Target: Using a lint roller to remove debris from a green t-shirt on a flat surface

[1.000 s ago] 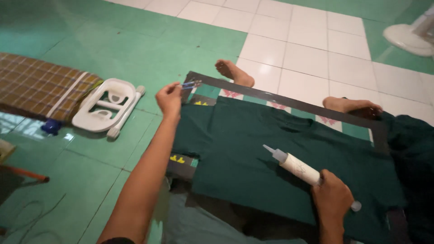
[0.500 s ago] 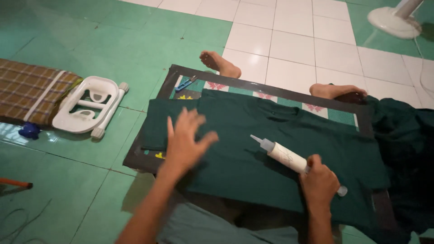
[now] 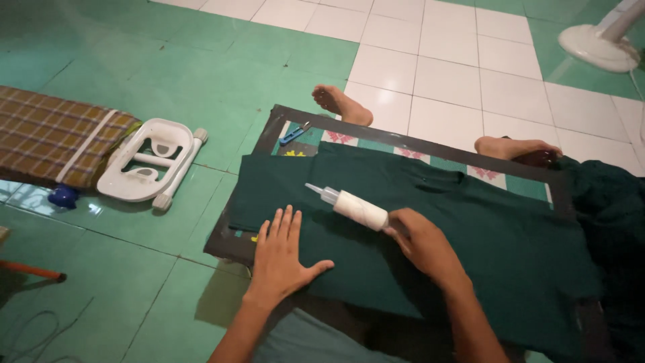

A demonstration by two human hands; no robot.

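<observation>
left hand (image 3: 281, 259): flat, fingers spread, pressing dark green cloth (image 3: 430, 228) | right hand (image 3: 420, 243): clenched round white syringe-like applicator (image 3: 349, 205), tip over cloth | cloth: spread across dark frame (image 3: 269, 134) on floor | progress: nothing visibly applied yet (judging by the plain cloth)

**Floor and items resting on it**

A floor (image 3: 201, 60) of green and white tiles is observed. Directly on it are laid a dark-framed board (image 3: 275, 124), a white plastic stand (image 3: 149, 161), a plaid mat (image 3: 47, 134) and a white fan base (image 3: 594, 47); two bare feet are rested beside the board's far edge
</observation>
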